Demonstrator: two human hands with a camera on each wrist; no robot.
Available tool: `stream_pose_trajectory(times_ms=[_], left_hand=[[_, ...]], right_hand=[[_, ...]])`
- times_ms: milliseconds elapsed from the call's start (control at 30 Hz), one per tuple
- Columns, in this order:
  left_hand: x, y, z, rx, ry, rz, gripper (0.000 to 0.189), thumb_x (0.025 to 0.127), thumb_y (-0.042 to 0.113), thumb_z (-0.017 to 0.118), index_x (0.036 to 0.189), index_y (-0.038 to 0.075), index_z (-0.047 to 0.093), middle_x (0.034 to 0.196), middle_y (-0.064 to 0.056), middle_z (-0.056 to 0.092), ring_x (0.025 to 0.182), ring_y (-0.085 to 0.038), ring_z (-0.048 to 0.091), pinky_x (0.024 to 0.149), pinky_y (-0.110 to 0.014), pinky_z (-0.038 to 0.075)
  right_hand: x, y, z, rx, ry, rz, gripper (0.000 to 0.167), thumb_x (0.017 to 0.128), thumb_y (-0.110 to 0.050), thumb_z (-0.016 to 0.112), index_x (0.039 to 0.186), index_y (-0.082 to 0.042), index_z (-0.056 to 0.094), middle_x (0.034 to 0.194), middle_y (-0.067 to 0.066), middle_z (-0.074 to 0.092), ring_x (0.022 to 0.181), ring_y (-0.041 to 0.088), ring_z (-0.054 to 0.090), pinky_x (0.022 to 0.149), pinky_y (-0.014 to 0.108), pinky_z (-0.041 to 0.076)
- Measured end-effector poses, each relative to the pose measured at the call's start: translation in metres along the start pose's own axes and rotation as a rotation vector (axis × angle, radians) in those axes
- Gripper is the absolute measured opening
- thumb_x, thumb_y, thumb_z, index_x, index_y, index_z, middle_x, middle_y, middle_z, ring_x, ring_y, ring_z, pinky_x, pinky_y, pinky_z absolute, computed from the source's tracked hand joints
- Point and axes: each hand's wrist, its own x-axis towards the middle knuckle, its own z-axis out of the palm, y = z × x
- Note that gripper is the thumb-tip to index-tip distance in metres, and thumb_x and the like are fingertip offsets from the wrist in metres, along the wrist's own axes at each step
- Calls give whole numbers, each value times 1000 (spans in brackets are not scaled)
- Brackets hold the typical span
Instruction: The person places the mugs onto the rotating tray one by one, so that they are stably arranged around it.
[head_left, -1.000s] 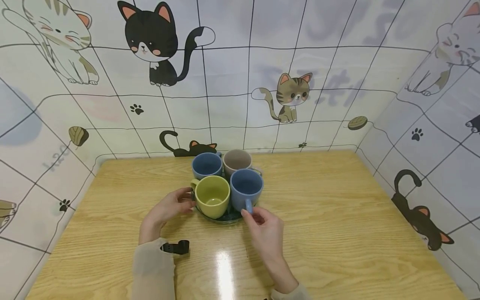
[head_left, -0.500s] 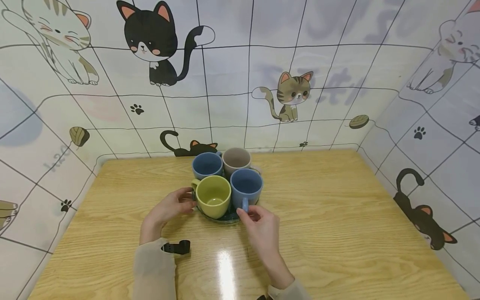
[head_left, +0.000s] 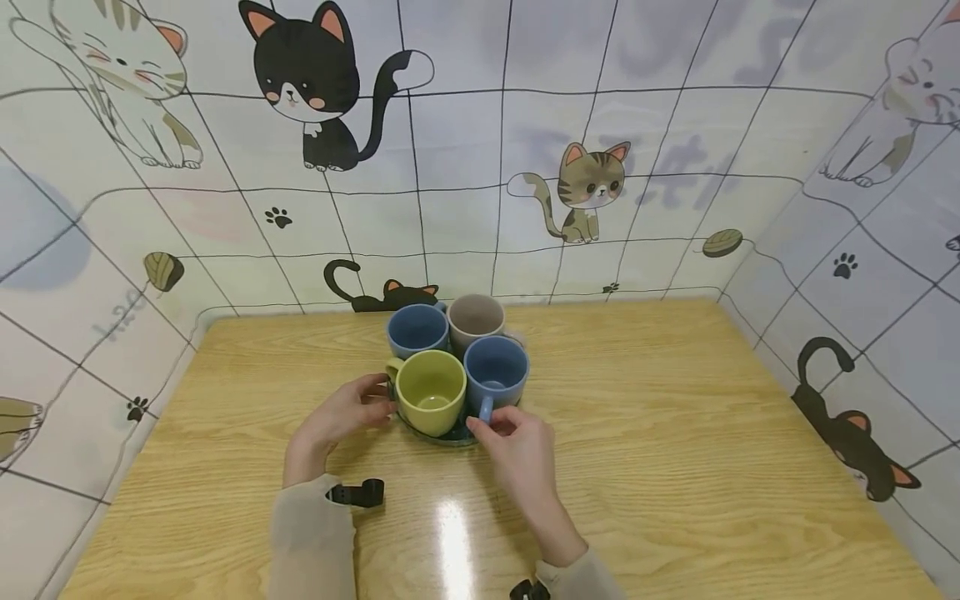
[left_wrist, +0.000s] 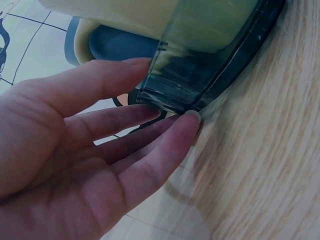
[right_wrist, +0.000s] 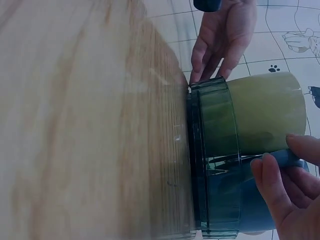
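A dark green see-through tray with a raised wall bears two blue mugs, a yellow-green mug and a grey-brown mug. My right hand pinches the handle of the front right blue mug between thumb and fingers; that handle points toward me and slightly left. At the tray's left side, my left hand holds the wall. In the left wrist view its thumb meets the upper rim and a fingertip sits at the base. The other blue mug stands at the back left.
The wooden table extends around the tray on both sides. A cat-printed sheet rises close behind the mugs and along both sides. A black strap device juts from the left sleeve.
The front right blue mug has turned, its handle swinging left toward the yellow-green mug, and my right hand has moved left with it. My left hand stays at the tray.
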Motion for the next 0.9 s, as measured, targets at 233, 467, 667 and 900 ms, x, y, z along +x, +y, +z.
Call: stream_pose_trajectory(times_ms=[233, 467, 667, 900], left_hand=[[1, -1, 1, -12, 5, -4, 62, 93, 7, 64, 146, -7, 34, 134, -28, 51, 114, -31, 58, 91, -40, 53], [0, -2, 2, -9, 7, 1, 61, 93, 9, 64, 146, -5, 36, 135, -25, 51, 116, -31, 56, 92, -40, 52], [-5, -4, -2, -8, 22, 8, 61, 94, 7, 62, 147, -5, 34, 134, -26, 51, 113, -31, 58, 91, -41, 53], [-4, -1, -4, 42, 31, -4, 63, 95, 14, 64, 148, -3, 34, 135, -25, 52, 118, -33, 55, 90, -40, 53]], right_hand=[[2, 0, -1, 19, -18, 8, 15, 77, -22, 85, 76, -11, 74, 67, -6, 67, 62, 9, 63, 55, 25, 52], [1, 0, -3, 9, -27, 3, 16, 77, -21, 85, 76, -10, 73, 67, -5, 67, 61, 9, 63, 54, 25, 52], [1, -4, -8, -113, -76, -10, 24, 77, -34, 84, 84, -14, 75, 73, -5, 69, 66, 7, 64, 59, 29, 53], [-1, -9, -24, -319, -169, -25, 53, 72, -51, 83, 109, -16, 71, 106, 3, 68, 98, 24, 62, 75, 41, 52]])
